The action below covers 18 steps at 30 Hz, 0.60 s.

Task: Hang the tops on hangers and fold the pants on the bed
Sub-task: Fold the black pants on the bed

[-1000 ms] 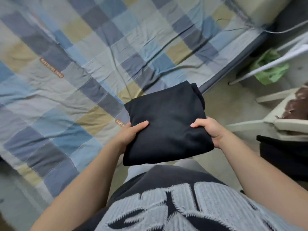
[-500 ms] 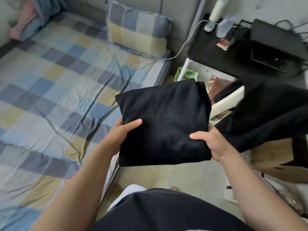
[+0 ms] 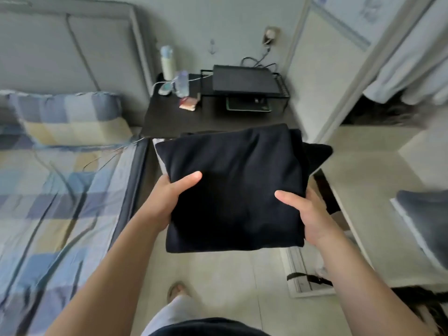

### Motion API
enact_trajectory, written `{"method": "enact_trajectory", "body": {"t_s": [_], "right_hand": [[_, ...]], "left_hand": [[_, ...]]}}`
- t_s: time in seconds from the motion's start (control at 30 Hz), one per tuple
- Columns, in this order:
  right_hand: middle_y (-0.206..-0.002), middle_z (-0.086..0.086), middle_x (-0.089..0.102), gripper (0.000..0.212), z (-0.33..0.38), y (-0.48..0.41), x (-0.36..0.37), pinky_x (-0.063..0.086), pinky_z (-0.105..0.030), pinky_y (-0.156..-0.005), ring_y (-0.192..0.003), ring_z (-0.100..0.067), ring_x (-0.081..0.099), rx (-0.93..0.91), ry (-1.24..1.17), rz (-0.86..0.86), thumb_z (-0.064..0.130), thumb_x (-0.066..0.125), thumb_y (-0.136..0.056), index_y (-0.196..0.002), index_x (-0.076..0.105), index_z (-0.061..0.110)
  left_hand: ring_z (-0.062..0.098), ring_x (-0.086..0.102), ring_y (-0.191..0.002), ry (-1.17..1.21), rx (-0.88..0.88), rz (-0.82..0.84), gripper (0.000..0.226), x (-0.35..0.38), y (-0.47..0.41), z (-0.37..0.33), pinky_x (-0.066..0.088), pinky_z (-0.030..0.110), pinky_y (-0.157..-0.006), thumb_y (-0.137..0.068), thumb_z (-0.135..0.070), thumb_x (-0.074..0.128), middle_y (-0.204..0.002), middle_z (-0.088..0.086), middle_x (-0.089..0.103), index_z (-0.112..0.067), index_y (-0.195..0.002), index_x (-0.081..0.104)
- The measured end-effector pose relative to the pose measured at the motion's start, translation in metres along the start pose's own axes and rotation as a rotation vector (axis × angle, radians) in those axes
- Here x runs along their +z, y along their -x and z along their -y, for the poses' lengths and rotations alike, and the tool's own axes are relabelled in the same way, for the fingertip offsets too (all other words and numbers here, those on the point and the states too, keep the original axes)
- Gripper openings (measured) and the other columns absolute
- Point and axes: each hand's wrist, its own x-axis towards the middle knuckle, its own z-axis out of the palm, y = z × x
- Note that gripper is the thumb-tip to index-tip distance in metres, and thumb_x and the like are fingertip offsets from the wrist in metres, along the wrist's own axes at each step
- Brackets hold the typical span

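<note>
A folded black garment (image 3: pixel 232 187), a thick square bundle, is held in the air in front of me over the floor. My left hand (image 3: pixel 169 195) grips its left edge, thumb on top and fingers underneath. My right hand (image 3: pixel 308 214) grips the right edge the same way. The bed (image 3: pixel 48 195) with its blue, grey and yellow checked sheet lies to the left, away from the bundle. More black cloth (image 3: pixel 317 154) shows just behind the bundle's right corner.
A dark side table (image 3: pixel 184 122) stands ahead with bottles (image 3: pixel 168 63), a small stand holding a black device (image 3: pixel 244 80) and cables. A checked pillow (image 3: pixel 70 120) lies at the bed's head. A white flat item with a black strap (image 3: pixel 305 277) lies on the tiled floor at right.
My view has swung from the bed toward the side table and doorway. The folded bundle stays in both hands, carried away from the bed and now over the floor.
</note>
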Motion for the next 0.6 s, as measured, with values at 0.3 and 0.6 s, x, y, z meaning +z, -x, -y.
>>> {"method": "enact_trajectory", "body": {"t_s": [0.3, 0.6], "right_hand": [[-0.118, -0.004, 0.074, 0.034, 0.054, -0.04, -0.123, 0.061, -0.036, -0.078, -0.106, -0.025, 0.072, -0.145, -0.161, -0.435, 0.022, 0.082, -0.077, -0.11, 0.075, 0.027], [-0.117, 0.0, 0.075, 0.057, 0.088, -0.064, -0.229, 0.061, -0.04, -0.079, -0.104, -0.024, 0.073, -0.21, -0.252, -0.965, 0.029, 0.086, -0.072, -0.126, 0.066, 0.025]], "left_hand": [[0.028, 0.071, -0.111, -0.066, 0.005, 0.365, 0.063, 0.164, -0.153, -0.029, 0.06, 0.031, -0.081, -0.065, -0.04, 0.091, -0.12, 0.008, 0.073, -0.019, -0.12, 0.07], [0.028, 0.072, -0.109, -0.157, -0.176, 0.805, 0.054, 0.348, -0.282, -0.027, 0.06, 0.037, -0.084, -0.077, -0.037, 0.085, -0.122, 0.008, 0.073, -0.02, -0.126, 0.067]]}}
